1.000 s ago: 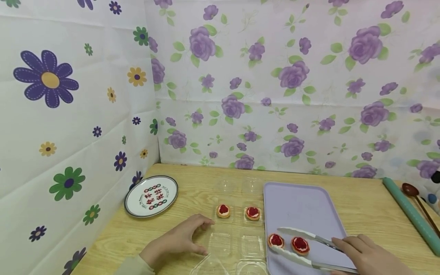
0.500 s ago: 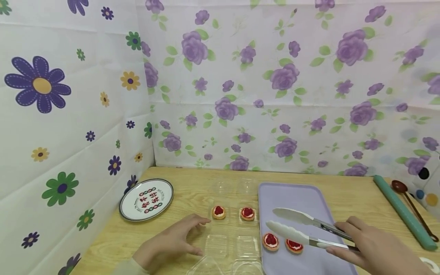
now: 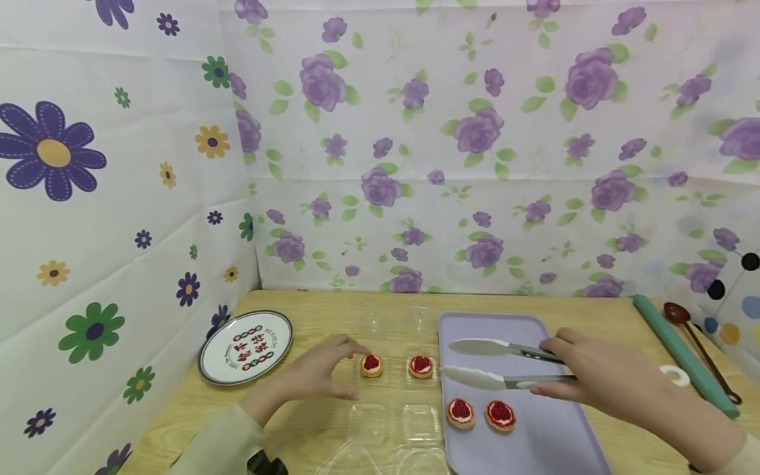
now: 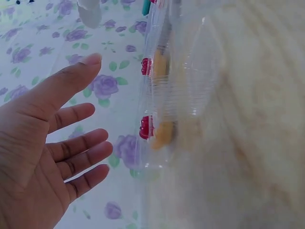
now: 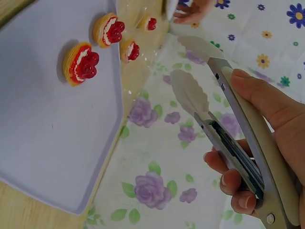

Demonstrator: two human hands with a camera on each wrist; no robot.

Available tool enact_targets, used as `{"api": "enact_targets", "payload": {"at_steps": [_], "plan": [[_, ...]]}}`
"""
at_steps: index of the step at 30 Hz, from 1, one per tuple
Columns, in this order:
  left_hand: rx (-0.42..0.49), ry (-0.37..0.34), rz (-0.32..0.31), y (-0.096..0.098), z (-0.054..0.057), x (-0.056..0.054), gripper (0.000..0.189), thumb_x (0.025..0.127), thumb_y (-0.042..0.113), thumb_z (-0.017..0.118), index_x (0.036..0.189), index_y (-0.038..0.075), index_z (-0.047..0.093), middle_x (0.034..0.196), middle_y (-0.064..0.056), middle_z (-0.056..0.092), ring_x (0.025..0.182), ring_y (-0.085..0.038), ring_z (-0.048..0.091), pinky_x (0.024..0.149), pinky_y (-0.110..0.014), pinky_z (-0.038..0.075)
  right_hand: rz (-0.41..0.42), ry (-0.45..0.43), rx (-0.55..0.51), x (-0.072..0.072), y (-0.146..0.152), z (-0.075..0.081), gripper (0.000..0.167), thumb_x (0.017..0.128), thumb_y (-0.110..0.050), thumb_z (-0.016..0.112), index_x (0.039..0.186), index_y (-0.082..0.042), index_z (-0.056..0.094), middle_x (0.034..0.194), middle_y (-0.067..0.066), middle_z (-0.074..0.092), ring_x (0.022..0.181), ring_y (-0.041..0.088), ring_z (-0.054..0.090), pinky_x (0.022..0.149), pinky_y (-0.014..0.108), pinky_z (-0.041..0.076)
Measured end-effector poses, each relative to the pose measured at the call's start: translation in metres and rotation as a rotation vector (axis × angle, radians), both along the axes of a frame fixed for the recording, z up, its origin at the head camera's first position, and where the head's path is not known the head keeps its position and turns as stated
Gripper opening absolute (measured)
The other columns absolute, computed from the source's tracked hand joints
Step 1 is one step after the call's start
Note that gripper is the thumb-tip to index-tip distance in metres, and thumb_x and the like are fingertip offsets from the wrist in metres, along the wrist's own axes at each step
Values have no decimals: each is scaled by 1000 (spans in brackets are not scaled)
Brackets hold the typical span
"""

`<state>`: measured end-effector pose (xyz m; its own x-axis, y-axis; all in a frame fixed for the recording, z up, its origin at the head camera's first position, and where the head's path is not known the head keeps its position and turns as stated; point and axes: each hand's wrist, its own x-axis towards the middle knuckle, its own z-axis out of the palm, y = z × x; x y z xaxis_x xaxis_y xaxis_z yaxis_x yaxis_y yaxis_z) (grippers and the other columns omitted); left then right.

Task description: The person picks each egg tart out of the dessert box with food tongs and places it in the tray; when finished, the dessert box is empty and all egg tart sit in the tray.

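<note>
- Fingers of the right hand (image 3: 588, 376) curl round the handles of the tongs (image 3: 475, 378); their blades stand well apart, with nothing between them.
- Fingers of the left hand (image 3: 323, 369) are spread loosely, thumb well away from the fingertips, and hold nothing; the left wrist view shows a gap between them and the clear plastic boxes (image 3: 368, 422).
- The tongs hang raised above the lilac tray (image 3: 534, 448), beyond the two red-topped tarts (image 3: 501, 415) that lie side by side on its near left part.
- Two more tarts (image 3: 421, 366) sit in separate clear compartments just left of the tray; further compartments lie nearer to the person, and their exact edges are hard to make out.
- The step in hand looks like the pause between two transfers: a pair of tarts is boxed, a pair is on the tray, and the tongs carry neither.
- To go on with such a transfer, the next move would call for bringing the tongs back toward the person, lowering the blades on either side of one tart, and squeezing only enough to lift it without crushing shell or topping.
- The left hand seems well placed to steady the light plastic, which could slide if nudged.
- On the worktop (image 3: 326, 310), a white plate (image 3: 276, 336) lies left of the boxes, and a green cylinder (image 3: 683, 353) and a dark spoon (image 3: 677, 313) lie right of the tray.
</note>
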<state>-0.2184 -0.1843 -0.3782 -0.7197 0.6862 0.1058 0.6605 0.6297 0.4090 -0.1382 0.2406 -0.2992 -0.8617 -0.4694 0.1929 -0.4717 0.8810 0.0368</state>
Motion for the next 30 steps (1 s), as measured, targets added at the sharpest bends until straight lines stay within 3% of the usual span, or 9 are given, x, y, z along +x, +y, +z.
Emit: {"api": "enact_targets", "payload": {"at_steps": [6, 11, 17, 22, 30], "plan": [[-99, 42, 0, 27, 15, -22, 67, 78, 32, 80, 135, 14, 52, 127, -7, 56, 118, -28, 54, 98, -44, 47, 69, -54, 76, -26, -22, 12, 58, 77, -65, 64, 97, -10, 67, 78, -8, 56, 61, 2, 45, 51, 22, 39], [-215, 100, 3, 49, 18, -36, 68, 79, 39, 77, 137, 15, 51, 129, -7, 56, 121, -24, 52, 102, -42, 45, 110, -67, 145, -42, -38, 15, 47, 79, -58, 67, 86, -12, 64, 72, -7, 51, 58, 5, 43, 51, 23, 39], [-314, 98, 18, 68, 10, -44, 77, 77, 47, 77, 140, 16, 47, 133, -4, 53, 125, -23, 48, 107, -43, 39, 93, -28, 239, -52, -54, 15, 44, 79, -57, 69, 77, -14, 59, 69, -5, 49, 56, 8, 42, 49, 24, 38], [-374, 112, 21, 79, -1, -47, 81, 75, 51, 77, 140, 15, 47, 133, -5, 54, 125, -23, 48, 108, -42, 39, 71, -37, 251, -55, -67, 14, 43, 76, -54, 73, 73, -15, 58, 68, -4, 50, 56, 9, 42, 49, 24, 38], [-373, 129, 43, 87, -12, -47, 82, 73, 54, 77, 139, 13, 49, 134, -6, 55, 125, -23, 48, 110, -41, 36, 26, -91, 287, -58, -82, 10, 43, 73, -54, 76, 73, -13, 61, 70, -4, 54, 57, 9, 44, 48, 23, 39]]}}
